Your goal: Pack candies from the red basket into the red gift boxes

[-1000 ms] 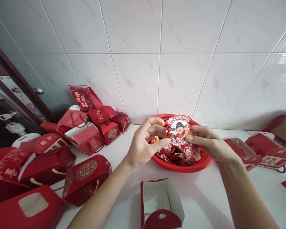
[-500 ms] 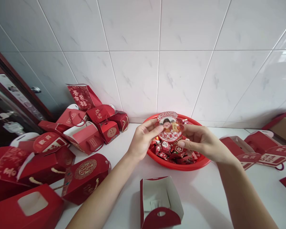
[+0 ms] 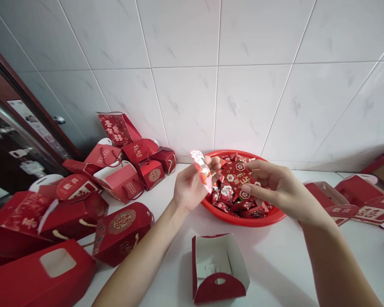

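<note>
My left hand is closed on a round printed packet, red and white. The packet is turned nearly edge-on, above the left rim of a red plastic basket. Wrapped candies fill the basket, and a larger red packet with white flowers lies on top of them. Over the basket's right side is my right hand, its thumb and fingers apart with nothing seen between them. Its thumb overlaps the flowered packet in view; whether they touch I cannot tell. Nearer me stands an open red box with a pale inside.
Several red gift boxes crowd the left side, some with rope handles. More red boxes stand at the right. A tiled wall rises behind the white counter. At far left is a door with keys in its lock.
My right hand has let go of the round packet. My left hand has carried it slightly left and turned it edge-on. The flowered packet in the basket shows more fully.
</note>
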`<state>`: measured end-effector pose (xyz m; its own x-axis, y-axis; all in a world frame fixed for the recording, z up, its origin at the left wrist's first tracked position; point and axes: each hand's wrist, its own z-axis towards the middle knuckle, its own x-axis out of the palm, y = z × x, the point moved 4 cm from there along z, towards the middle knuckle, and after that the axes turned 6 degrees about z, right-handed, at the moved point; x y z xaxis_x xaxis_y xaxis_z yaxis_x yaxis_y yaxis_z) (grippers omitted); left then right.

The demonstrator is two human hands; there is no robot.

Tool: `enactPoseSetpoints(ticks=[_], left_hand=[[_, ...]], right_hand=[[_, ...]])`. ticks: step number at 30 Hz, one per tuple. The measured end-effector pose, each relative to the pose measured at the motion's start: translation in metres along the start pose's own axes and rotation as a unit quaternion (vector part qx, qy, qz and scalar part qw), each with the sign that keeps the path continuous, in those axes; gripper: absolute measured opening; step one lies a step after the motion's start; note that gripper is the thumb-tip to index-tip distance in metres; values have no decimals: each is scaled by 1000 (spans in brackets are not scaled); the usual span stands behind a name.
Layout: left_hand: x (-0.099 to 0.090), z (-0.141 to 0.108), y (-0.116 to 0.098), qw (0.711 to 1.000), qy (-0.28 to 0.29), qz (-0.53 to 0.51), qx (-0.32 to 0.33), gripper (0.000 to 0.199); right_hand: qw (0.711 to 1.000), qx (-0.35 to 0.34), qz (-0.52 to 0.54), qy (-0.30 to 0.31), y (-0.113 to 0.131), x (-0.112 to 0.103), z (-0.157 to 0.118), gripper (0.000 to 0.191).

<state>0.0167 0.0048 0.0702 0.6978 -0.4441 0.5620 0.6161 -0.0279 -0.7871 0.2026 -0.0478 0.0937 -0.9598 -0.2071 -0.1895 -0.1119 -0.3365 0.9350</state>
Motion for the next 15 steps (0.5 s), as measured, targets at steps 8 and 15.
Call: enactPoseSetpoints(ticks=[8,15], left_hand=[[4,0,5,979,-1,201,10,23],[-24,15,1,982,-180,62,0,8]], right_hand=[[999,-9,25,43,-7,6,7,41],[968,11,-229,103,-48,10,26,18]])
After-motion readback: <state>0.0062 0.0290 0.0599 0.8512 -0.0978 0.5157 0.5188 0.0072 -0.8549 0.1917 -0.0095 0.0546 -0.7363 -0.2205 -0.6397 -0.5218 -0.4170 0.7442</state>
